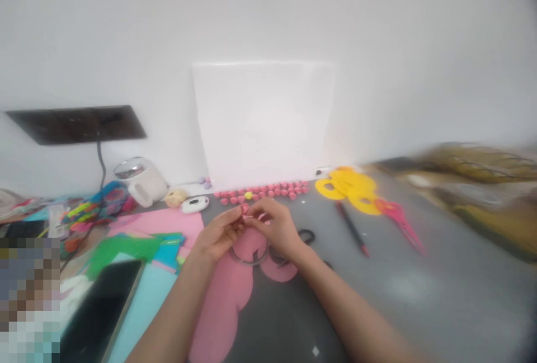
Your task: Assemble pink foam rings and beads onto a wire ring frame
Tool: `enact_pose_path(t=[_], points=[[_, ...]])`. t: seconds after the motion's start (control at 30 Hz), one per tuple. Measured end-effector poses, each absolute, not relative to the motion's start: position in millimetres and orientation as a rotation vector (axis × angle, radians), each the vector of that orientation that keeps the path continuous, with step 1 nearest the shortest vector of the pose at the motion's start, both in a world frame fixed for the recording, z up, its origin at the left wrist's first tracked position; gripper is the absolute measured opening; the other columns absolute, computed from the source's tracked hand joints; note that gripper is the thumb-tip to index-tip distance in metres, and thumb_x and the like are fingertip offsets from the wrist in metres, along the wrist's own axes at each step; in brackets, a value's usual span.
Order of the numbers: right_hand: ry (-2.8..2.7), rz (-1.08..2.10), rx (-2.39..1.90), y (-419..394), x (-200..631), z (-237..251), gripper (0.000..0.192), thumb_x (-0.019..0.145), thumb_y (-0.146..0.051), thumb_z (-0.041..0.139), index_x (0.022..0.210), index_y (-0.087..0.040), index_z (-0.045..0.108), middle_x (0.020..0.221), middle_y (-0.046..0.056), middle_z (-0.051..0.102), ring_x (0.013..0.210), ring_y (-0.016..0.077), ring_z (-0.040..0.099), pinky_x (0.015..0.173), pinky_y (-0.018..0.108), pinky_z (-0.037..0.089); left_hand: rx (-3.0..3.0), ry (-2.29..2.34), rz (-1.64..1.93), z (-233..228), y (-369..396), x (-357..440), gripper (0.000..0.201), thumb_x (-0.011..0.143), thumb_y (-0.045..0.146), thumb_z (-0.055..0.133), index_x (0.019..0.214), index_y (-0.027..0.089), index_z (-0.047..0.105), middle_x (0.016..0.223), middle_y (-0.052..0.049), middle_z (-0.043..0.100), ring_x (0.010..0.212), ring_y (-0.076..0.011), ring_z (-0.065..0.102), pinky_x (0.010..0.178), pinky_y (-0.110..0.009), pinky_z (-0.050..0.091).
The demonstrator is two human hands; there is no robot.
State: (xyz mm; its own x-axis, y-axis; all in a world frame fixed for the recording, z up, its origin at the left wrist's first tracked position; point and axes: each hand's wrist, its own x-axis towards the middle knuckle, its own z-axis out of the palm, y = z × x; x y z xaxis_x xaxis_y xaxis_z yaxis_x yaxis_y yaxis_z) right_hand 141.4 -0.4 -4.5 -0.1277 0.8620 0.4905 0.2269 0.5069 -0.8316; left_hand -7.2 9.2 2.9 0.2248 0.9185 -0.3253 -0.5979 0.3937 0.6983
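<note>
My left hand (218, 234) and my right hand (277, 227) meet over the grey table, fingertips pinched together on a small pink paper piece (247, 215). Beneath them lies a pink cut paper sheet (226, 301) and a clear tape ring (248, 258). Black-handled scissors (306, 236) lie just right of my right hand. A row of small pink folded pieces (268, 191) with one yellow piece sits behind my hands, in front of a white board (264, 122) leaning on the wall.
Yellow paper rings (348, 188), pink scissors (398, 220) and a red-tipped pencil (352, 229) lie to the right. Coloured paper sheets (142, 245) and a black phone (100, 307) lie at left. A white cup (140, 181) and small white device (195, 203) stand behind.
</note>
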Motion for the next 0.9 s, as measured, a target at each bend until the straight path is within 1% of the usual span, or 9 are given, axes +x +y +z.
enact_pose_path(t=[0.2, 0.43, 0.7, 0.9], points=[[-1.642, 0.722, -0.958, -0.5, 140.8, -4.4, 0.005, 0.073, -0.021, 0.063, 0.07, -0.019, 0.059, 0.07, 0.0, 0.059, 0.065, 0.0122, 0.057, 0.058, 0.024, 0.048, 0.51, 0.788, 1.11, 4.3, 8.0, -7.4, 0.003, 0.067, 0.007, 0.07, 0.067, 0.009, 0.069, 0.063, -0.003, 0.066, 0.056, -0.0087, 0.059, 0.054, -0.018, 0.049], [-1.626, 0.712, -0.978, 0.2, 140.5, -5.8, 0.007, 0.073, -0.024, 0.064, 0.071, -0.019, 0.059, 0.071, 0.0, 0.059, 0.064, 0.0122, 0.057, 0.057, 0.024, 0.048, 0.493, 0.75, 1.13, 3.9, 8.3, -7.0, 0.005, 0.065, 0.007, 0.072, 0.064, 0.01, 0.067, 0.06, -0.002, 0.064, 0.054, -0.009, 0.059, 0.053, -0.018, 0.047], [-1.584, 0.744, -0.972, -2.6, 140.4, -1.9, 0.008, 0.072, -0.022, 0.065, 0.07, -0.019, 0.058, 0.069, -0.001, 0.059, 0.063, 0.0118, 0.057, 0.057, 0.023, 0.048, 0.528, 0.768, 1.133, 5.6, 7.3, -7.0, 0.006, 0.064, 0.01, 0.073, 0.067, 0.009, 0.068, 0.062, -0.002, 0.065, 0.056, -0.0085, 0.058, 0.053, -0.018, 0.047], [-1.593, 0.727, -0.907, -1.5, 139.6, -4.5, 0.003, 0.073, -0.023, 0.064, 0.073, -0.02, 0.064, 0.073, 0.001, 0.062, 0.065, 0.0127, 0.059, 0.058, 0.024, 0.05, 0.551, 0.731, 1.136, 2.5, 8.5, -7.8, 0.008, 0.063, 0.011, 0.075, 0.066, 0.01, 0.068, 0.064, -0.002, 0.066, 0.057, -0.0087, 0.059, 0.054, -0.017, 0.047]])
